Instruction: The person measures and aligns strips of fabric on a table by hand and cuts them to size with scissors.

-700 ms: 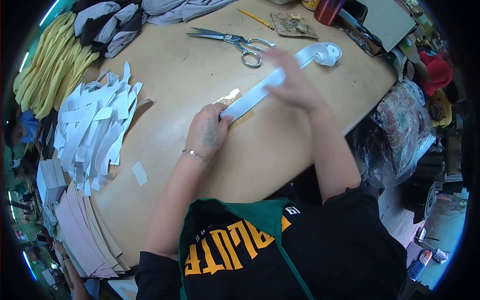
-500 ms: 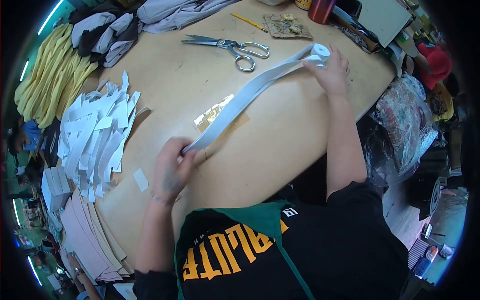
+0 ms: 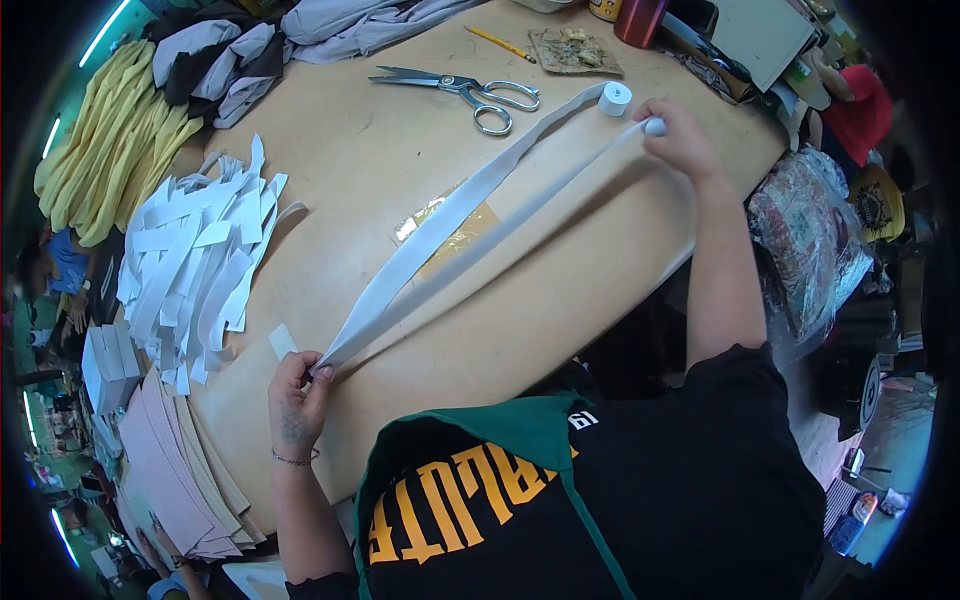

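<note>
Two lengths of white band [image 3: 420, 237] meet at my left hand [image 3: 299, 398], whose fingers pinch them near the table's front left. One length runs up to a small white roll [image 3: 615, 98] standing at the back right. The other stretches, lifted and partly blurred, to my right hand [image 3: 680, 137], closed on its rolled or folded end. Beneath the bands, shiny tape [image 3: 462, 238] is stuck to the table. Metal scissors [image 3: 461, 88] lie behind them with their blades pointing left.
Cut white strips [image 3: 195, 255] are heaped at the left, beside yellow cloth [image 3: 110, 145] and pink pieces [image 3: 170, 470]. A pencil [image 3: 500, 43] and a red cup [image 3: 637, 20] are at the back. Other people are at both sides beyond the table.
My left hand has moved down and left, drawing the band out. My right hand has moved off the roll, and a second length now spans between my hands.
</note>
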`<state>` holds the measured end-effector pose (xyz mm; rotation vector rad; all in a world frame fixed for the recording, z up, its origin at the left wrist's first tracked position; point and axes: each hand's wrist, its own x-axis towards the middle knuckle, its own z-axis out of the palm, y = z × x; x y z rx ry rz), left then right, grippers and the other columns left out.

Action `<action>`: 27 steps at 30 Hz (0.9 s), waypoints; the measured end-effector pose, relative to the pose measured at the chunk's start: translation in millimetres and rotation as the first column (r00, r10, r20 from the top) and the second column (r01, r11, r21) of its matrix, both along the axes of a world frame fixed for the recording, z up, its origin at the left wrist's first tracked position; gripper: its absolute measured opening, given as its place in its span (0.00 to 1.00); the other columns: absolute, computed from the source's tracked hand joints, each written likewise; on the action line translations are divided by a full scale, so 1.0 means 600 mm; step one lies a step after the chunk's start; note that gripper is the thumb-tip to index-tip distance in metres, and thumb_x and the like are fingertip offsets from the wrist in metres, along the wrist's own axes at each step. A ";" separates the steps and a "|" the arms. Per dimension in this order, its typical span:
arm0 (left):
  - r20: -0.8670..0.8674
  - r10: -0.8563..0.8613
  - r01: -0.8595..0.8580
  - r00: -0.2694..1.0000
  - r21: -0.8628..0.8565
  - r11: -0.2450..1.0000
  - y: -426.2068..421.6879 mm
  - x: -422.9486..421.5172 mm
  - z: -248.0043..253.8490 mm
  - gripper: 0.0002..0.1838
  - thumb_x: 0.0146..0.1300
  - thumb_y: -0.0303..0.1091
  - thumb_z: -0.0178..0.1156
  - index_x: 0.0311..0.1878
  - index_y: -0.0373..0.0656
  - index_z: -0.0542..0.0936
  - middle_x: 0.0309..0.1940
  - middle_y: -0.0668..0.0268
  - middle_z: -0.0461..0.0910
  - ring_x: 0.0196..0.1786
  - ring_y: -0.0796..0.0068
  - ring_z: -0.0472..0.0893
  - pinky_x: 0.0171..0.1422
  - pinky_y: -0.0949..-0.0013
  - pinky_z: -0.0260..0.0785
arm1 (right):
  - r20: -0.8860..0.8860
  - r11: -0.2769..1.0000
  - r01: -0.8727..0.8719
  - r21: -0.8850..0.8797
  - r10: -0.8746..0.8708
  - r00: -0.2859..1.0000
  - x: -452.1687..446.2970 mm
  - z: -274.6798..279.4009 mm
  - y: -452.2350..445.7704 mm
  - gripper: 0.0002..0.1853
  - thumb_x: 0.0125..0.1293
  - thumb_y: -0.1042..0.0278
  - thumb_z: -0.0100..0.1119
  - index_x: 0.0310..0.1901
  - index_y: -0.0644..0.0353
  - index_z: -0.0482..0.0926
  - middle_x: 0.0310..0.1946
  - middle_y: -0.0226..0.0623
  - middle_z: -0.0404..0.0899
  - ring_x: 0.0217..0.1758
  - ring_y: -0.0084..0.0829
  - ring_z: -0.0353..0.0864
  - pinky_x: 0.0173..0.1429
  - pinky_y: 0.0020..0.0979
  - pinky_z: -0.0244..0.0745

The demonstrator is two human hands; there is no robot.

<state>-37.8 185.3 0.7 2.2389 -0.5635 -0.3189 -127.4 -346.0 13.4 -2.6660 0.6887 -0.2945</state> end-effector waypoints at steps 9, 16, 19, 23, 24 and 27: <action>-0.163 0.080 -0.092 0.983 -0.064 0.994 0.001 -0.004 -0.022 0.04 0.62 0.26 0.58 0.38 0.37 0.76 0.27 0.74 0.73 0.29 0.86 0.68 0.35 0.80 0.62 | -0.387 0.997 0.057 0.047 -0.035 0.922 -0.001 0.027 -0.001 0.52 0.39 0.77 0.66 0.70 0.43 0.55 0.60 0.47 0.63 0.66 0.45 0.63 0.69 0.33 0.61; -0.179 0.063 -0.086 0.982 -0.127 0.988 0.014 -0.002 -0.033 0.05 0.63 0.27 0.58 0.40 0.37 0.76 0.28 0.74 0.73 0.30 0.87 0.69 0.35 0.81 0.62 | -0.070 0.992 -0.023 -0.120 0.015 0.997 0.009 -0.029 0.016 0.50 0.42 0.68 0.68 0.70 0.35 0.55 0.72 0.48 0.46 0.73 0.49 0.50 0.73 0.41 0.54; -0.175 0.089 -0.105 0.981 -0.088 0.991 0.013 -0.001 -0.028 0.05 0.63 0.26 0.58 0.40 0.37 0.76 0.29 0.73 0.73 0.31 0.87 0.69 0.36 0.81 0.62 | -0.071 0.989 -0.081 -0.122 0.072 0.995 0.056 -0.035 -0.004 0.46 0.44 0.68 0.67 0.68 0.36 0.59 0.72 0.47 0.47 0.73 0.50 0.50 0.74 0.41 0.53; -0.133 0.128 -0.143 0.983 -0.107 0.984 0.008 -0.006 -0.037 0.04 0.62 0.26 0.59 0.39 0.37 0.76 0.28 0.72 0.73 0.32 0.85 0.70 0.36 0.79 0.63 | -0.066 0.976 -0.214 -0.037 0.212 0.975 0.078 -0.059 -0.058 0.31 0.47 0.71 0.63 0.57 0.47 0.71 0.64 0.46 0.61 0.69 0.47 0.58 0.71 0.37 0.57; -0.088 0.101 -0.111 0.991 -0.116 0.987 0.002 -0.007 -0.041 0.04 0.61 0.25 0.59 0.38 0.37 0.76 0.28 0.71 0.73 0.31 0.83 0.71 0.36 0.78 0.64 | -0.063 0.968 -0.252 -0.020 0.250 0.966 0.074 -0.062 -0.075 0.26 0.48 0.72 0.62 0.54 0.50 0.74 0.62 0.46 0.64 0.68 0.46 0.60 0.70 0.37 0.59; 0.086 -0.005 0.012 0.996 -0.081 0.997 -0.042 -0.010 -0.044 0.04 0.57 0.23 0.60 0.36 0.37 0.77 0.28 0.62 0.74 0.30 0.70 0.74 0.37 0.71 0.67 | 0.012 0.969 -0.203 -0.139 0.207 0.978 0.028 -0.067 -0.132 0.21 0.47 0.80 0.58 0.46 0.54 0.76 0.55 0.43 0.70 0.63 0.45 0.66 0.67 0.36 0.62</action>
